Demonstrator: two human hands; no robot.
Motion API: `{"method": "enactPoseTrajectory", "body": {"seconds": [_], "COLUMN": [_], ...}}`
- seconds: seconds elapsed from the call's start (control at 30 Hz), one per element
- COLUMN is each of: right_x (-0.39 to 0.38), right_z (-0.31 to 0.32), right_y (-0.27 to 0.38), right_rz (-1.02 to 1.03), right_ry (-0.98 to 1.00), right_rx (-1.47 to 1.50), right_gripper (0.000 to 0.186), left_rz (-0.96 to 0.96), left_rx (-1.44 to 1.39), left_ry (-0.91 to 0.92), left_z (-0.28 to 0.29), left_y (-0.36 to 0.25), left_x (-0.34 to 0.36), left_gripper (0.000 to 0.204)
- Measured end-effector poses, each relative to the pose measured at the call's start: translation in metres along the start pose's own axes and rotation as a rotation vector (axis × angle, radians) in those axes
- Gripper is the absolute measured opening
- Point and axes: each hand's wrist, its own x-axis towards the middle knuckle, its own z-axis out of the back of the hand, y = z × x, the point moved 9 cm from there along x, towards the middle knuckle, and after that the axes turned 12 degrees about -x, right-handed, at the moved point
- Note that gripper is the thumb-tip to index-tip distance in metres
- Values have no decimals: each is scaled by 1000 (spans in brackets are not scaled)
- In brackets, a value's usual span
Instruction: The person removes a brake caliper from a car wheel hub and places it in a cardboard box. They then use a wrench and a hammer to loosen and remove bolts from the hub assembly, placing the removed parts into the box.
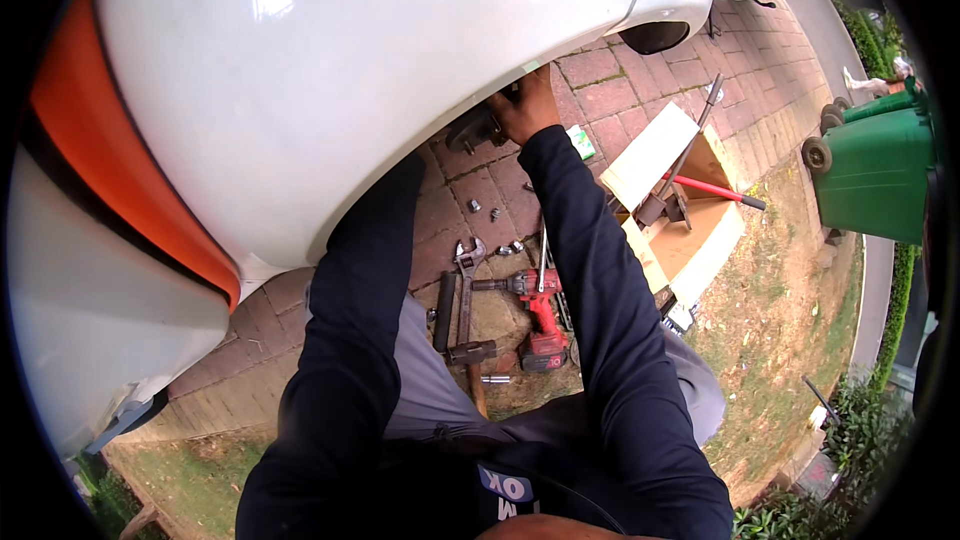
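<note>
My right hand (527,112) reaches in at the edge of the white car body (330,80). Its thumb and fingers curl round a dark part there that I cannot make out, next to a dark metal wheel part (472,130). My left forearm (362,240) runs under the bodywork, which hides the left hand. Between my arms lie a red cordless impact wrench (542,315), an adjustable wrench (467,290), a hammer (472,351) with a wooden handle and a black bar-shaped piece (444,312). Several small metal nuts (475,206) are scattered on the paving.
On the right stands an open cardboard box (705,250) with a metal tool and a red-handled bar (715,190). A small green-and-white packet (580,143) lies beside my right forearm. A shiny socket (495,379) rests near my knees. Green wheeled bins (870,170) stand far right.
</note>
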Motion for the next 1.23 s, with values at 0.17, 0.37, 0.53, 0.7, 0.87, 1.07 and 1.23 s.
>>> {"method": "enactPoseTrajectory", "body": {"seconds": [0.17,0.37,0.53,0.7,0.87,1.07,1.23], "right_x": [-1,-2,-5,-3,-4,-2,-4], "right_z": [1,4,4,7,3,8,4], "right_y": [7,1,7,-1,1,0,2], "right_rz": [-27,-6,34,29,-61,-10,-47], "right_ry": [-9,-27,-76,-74,-23,-57,-23], "right_rx": [14,31,-78,-73,19,-13,32], "right_gripper": [81,83,83,81,83,85,86], "left_rz": [-27,-8,21,61,103,184,204], "left_rx": [803,847,871,875,881,854,863], "left_ry": [-356,-364,-371,-355,-348,-311,-328], "left_z": [35,33,36,36,45,55,70], "left_y": [0,4,5,14,10,13,7], "left_x": [8,4,3,12,28,49,58], "left_gripper": [61,65,68,71,74,78,80]}}
